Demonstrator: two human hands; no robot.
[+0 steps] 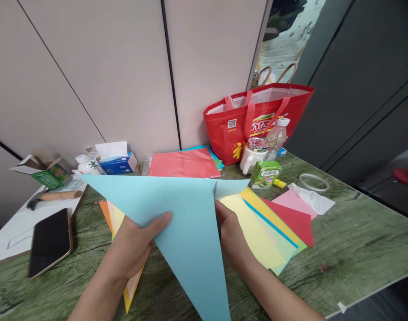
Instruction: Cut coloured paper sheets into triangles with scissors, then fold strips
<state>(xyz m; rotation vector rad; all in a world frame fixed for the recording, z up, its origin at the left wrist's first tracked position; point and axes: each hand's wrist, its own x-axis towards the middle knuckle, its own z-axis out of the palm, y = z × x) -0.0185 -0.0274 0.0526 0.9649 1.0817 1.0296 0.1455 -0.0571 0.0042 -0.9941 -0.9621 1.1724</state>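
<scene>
Left hand (135, 243) pinches smooth, sharp-cornered light-blue paper (189, 223); right hand (232, 232) curled at edge, can't tell grip.

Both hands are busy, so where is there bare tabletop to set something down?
Bare tabletop shows between the red paper and the table's right edge; a narrower patch lies between the phone and left hand. The back is crowded, from the open green box to the red bag.

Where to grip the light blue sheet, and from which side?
Pinch the light blue sheet at its slanting left edge, coming from the left. It's thin and broad, so gripping across the edge should suit best. The left hand is there, thumb on top; the right hand crowds the opposite edge.
</scene>
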